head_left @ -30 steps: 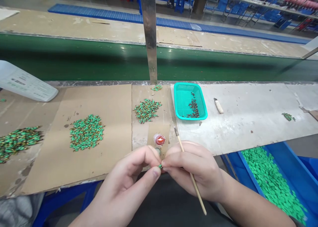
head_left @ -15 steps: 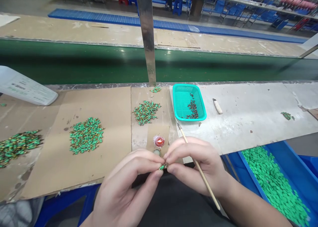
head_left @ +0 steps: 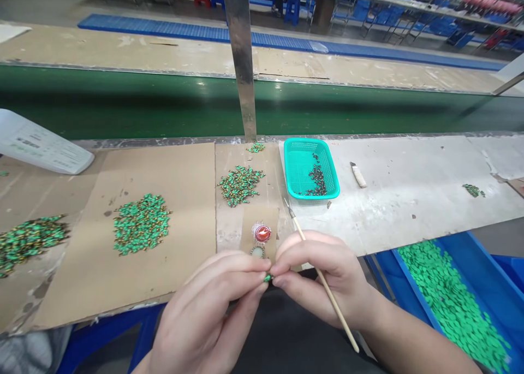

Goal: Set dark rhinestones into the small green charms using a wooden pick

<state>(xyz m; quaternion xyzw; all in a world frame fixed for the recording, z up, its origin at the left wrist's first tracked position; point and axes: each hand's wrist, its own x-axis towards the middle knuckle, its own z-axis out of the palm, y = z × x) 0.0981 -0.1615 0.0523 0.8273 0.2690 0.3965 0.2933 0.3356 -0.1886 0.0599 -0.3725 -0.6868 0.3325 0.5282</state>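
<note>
My left hand (head_left: pixel 216 303) is closed in a pinch on a small green piece (head_left: pixel 268 277), mostly hidden by the fingertips. The fingertips of my right hand (head_left: pixel 327 275) meet the piece from the other side. A thin paintbrush (head_left: pixel 335 303) with a pale wooden handle is tucked in my right hand, its tip slanting up and away. Just beyond the fingertips are a red bottle cap (head_left: pixel 262 232) with a white mark and a small round container (head_left: pixel 257 251) with pale contents, both on a cardboard strip.
Piles of small green-and-gold pieces (head_left: pixel 142 224) lie on cardboard to the left and centre (head_left: pixel 240 185). A turquoise basket (head_left: pixel 291 183) holds dark bits. Beside it lies a knife (head_left: pixel 357 175). A white bottle (head_left: pixel 45 144) leans in at left; a blue bin (head_left: pixel 487 275) of green pieces stands lower right.
The brush has tilted slightly, its handle end shifting a little left and down. Both hands stay close together at the small green piece, with slight finger movement.
</note>
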